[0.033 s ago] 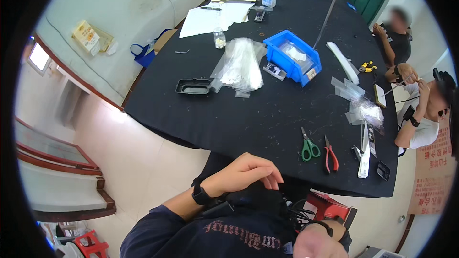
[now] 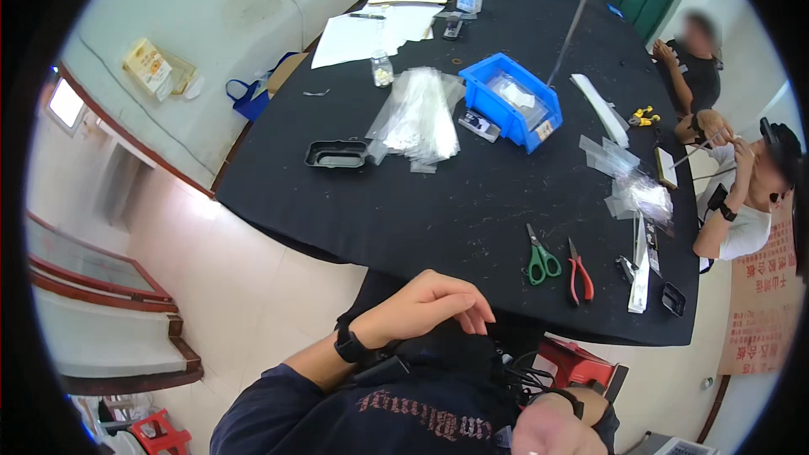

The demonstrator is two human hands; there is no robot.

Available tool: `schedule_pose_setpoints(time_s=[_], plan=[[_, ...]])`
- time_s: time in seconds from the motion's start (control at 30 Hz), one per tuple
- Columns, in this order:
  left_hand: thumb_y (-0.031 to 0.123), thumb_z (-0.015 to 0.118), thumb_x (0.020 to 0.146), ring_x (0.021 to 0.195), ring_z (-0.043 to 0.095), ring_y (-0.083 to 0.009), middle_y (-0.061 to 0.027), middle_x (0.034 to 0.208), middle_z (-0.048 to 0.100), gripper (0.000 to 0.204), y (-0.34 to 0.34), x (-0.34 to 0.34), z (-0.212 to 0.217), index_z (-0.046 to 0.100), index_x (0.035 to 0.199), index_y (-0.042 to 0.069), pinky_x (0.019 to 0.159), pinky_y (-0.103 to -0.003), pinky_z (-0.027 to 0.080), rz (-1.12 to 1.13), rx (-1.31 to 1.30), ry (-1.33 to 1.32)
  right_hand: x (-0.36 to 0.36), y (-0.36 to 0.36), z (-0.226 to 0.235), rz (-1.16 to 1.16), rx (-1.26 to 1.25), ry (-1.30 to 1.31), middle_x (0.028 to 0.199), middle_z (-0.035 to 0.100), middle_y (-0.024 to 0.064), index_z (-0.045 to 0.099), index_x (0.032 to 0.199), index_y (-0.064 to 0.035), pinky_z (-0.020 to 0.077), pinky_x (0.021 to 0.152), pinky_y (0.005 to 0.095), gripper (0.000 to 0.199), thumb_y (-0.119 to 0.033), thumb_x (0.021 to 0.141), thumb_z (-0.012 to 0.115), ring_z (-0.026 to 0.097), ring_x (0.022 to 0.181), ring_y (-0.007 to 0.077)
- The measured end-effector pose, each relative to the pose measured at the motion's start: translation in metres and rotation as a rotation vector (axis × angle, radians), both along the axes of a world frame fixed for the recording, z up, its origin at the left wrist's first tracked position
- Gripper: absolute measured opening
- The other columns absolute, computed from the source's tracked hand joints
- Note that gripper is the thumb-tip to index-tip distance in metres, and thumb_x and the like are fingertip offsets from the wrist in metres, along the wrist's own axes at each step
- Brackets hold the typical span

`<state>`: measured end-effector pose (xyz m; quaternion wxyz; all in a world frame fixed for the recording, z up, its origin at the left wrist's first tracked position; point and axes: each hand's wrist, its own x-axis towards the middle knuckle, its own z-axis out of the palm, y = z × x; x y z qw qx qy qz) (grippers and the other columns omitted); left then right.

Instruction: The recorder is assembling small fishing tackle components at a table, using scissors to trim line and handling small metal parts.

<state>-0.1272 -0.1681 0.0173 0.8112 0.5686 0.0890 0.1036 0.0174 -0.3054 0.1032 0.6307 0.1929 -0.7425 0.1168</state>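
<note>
My left hand (image 2: 438,303) hangs in front of my body by the table's near edge, with fingers loosely bent downward and nothing seen in it. At the lower edge, my right hand (image 2: 556,428) is raised close to the camera; it looks smeared and its fingers are hidden. Green-handled scissors (image 2: 543,263) lie on the black-covered table (image 2: 404,223), the nearest tool to my left hand. Beside them are red-handled pliers (image 2: 580,274). Farther off, a fan of clear plastic sleeves (image 2: 419,118) lies next to a blue bin (image 2: 511,101) holding more clear packets.
A black tray (image 2: 336,154) sits at the table's left. Farther back stand a small jar (image 2: 382,72) and papers (image 2: 362,38). White strips (image 2: 640,270) and clear bags (image 2: 638,194) lie on the right. Two people sit along the right side, one holding thin sticks. A red stool (image 2: 577,364) is beside me.
</note>
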Motion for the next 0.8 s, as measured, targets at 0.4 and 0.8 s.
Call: schedule_pose_setpoints(time_s=[0.4,0.8], plan=[[0.027,0.051,0.100,0.119,0.057,-0.0180,-0.0117,0.123,0.064,0.046,0.006,-0.002,0.006,0.054,0.135,-0.003,0.099,-0.035,0.046,0.214,0.083,-0.107,0.049,0.010,-0.063,-0.385,-1.746,0.452,0.121,0.067,0.0120,0.056,0.130,0.0031,0.0526,0.094,0.0321,0.033,-0.009,0.100,0.051,0.066,0.111,0.0186],[0.014,0.059,0.102,0.100,0.062,-0.0116,-0.0048,0.113,0.069,0.030,-0.026,0.022,0.002,0.063,0.127,-0.003,0.085,-0.026,0.049,0.534,0.043,-0.032,0.038,0.005,-0.070,-0.271,-1.632,0.455,0.136,0.057,0.0166,0.040,0.146,0.0012,0.0458,0.105,0.0397,0.057,-0.014,0.094,0.060,0.057,0.127,0.0257]])
